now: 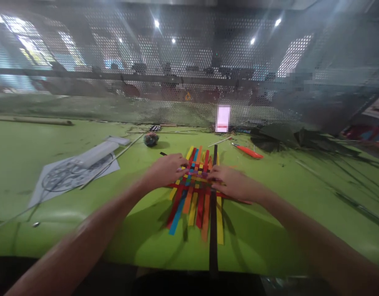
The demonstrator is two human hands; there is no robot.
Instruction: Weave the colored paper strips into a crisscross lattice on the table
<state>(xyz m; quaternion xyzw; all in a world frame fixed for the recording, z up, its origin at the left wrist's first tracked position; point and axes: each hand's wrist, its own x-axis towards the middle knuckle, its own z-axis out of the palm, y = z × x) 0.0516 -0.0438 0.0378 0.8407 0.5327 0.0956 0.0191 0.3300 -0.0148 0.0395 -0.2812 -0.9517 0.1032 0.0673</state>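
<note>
A loose weave of coloured strips lies on the green table, in red, blue, orange and yellow with some purple across the middle. My left hand has its fingers bent and closed at the left edge of the weave. At the right side, my right hand curls its fingertips onto the strips. A long dark strip runs lengthwise by those fingers and hangs over the front table edge. Several loose strip ends fan out toward me. Some of the fingertip contact is too blurred to make out.
An orange-handled cutter lies behind my right hand. Printed paper with a white roll rests at left, near a dark ball. Dark leaves spread at the right. A perforated screen closes the table's back.
</note>
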